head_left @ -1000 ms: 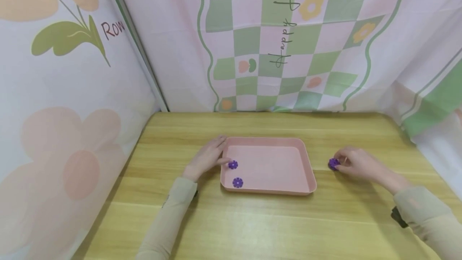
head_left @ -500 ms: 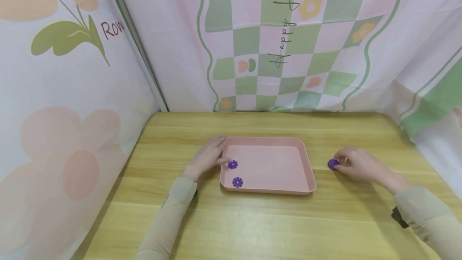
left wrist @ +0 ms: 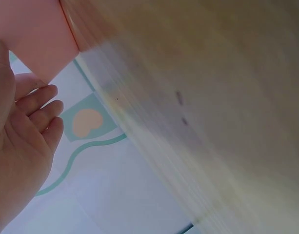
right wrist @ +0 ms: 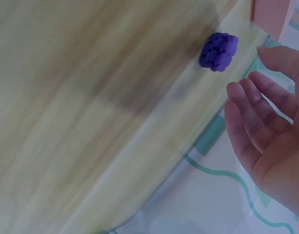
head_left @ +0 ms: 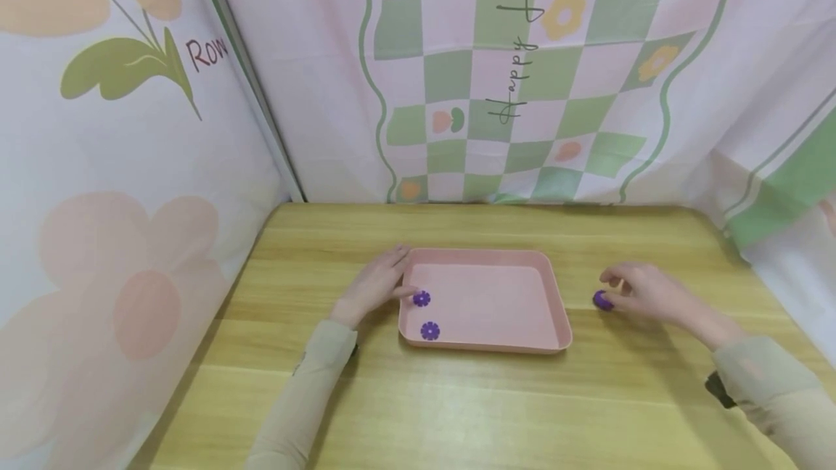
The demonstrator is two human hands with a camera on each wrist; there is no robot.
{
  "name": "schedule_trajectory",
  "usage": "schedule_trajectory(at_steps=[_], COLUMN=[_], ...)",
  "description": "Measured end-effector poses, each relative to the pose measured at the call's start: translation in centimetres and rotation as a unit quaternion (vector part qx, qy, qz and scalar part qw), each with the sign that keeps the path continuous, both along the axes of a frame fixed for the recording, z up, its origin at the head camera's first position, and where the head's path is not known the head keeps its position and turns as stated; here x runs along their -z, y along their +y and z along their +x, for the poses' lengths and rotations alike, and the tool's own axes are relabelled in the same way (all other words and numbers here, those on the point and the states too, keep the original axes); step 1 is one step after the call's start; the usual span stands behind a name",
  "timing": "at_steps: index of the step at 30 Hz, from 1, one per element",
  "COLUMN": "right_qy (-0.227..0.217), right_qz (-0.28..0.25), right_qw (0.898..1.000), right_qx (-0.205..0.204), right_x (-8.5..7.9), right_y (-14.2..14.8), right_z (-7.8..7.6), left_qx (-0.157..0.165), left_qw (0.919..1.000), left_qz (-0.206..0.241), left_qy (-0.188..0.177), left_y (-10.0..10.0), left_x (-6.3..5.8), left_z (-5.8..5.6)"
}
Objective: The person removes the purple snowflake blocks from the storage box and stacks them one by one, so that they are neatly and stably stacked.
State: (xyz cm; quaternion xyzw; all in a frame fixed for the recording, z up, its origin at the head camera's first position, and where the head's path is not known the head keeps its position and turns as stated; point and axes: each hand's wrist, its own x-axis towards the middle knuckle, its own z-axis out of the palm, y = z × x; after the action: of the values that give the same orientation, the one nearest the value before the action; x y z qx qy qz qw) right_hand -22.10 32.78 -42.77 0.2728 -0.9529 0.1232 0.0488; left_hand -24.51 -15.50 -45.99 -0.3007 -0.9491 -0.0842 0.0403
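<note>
In the head view, my left hand (head_left: 377, 285) holds the left side of a pink tray (head_left: 555, 303), its thumb reaching over the rim. The left wrist view has the tray's corner (left wrist: 39, 39) between thumb and index finger. Two purple snowflake discs lie inside the tray: one disc (head_left: 421, 299) by the thumb, another disc (head_left: 429, 331) closer to the front. Right of the tray, a short stack of purple snowflake discs (right wrist: 219, 51) stands on the table. My right hand (head_left: 646, 292) hovers beside this stack, fingers parted and apart from it in the right wrist view.
The wooden table (head_left: 483, 412) meets a checkered curtain (head_left: 509, 78) at the back. A flower-printed cloth (head_left: 117, 238) hangs along the left, and more cloth (head_left: 784, 187) hangs on the right.
My right hand has let go of the stack of snowflake discs; its index finger has lifted away and the stack stays on the table. The left hand and tray have not moved.
</note>
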Motion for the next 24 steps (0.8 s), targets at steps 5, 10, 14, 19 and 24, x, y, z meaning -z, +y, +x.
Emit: schedule_trajectory(at_steps=[5,10,14,19,24], right_qy=[0.002,-0.005,-0.013,-0.005,-0.003], right_qz=[0.007,0.009,0.007,-0.004,-0.009], right_qw=[1.000,1.000,1.000,0.999,0.999], right_qx=[-0.008,-0.016,-0.020,-0.035,-0.046], right_x=[-0.7,-1.3,-1.6,-1.8,-1.9], right_y=[-1.1,-2.3,-3.4,-4.6,-5.6], right_z=[-0.2,-0.6,-1.0,-1.4,-1.9], left_qx=[0.007,0.013,0.014,0.012,0.009], left_qw=[0.9999,0.9998,0.9997,0.9998,1.0000], left_qz=[0.004,0.008,0.008,0.008,-0.001], left_qy=[0.008,0.013,0.016,0.010,0.004], left_y=[0.0,-0.1,-0.1,-0.1,-0.1], left_x=[0.1,0.0,0.0,0.0,-0.1], left_z=[0.0,0.0,0.0,-0.1,-0.1])
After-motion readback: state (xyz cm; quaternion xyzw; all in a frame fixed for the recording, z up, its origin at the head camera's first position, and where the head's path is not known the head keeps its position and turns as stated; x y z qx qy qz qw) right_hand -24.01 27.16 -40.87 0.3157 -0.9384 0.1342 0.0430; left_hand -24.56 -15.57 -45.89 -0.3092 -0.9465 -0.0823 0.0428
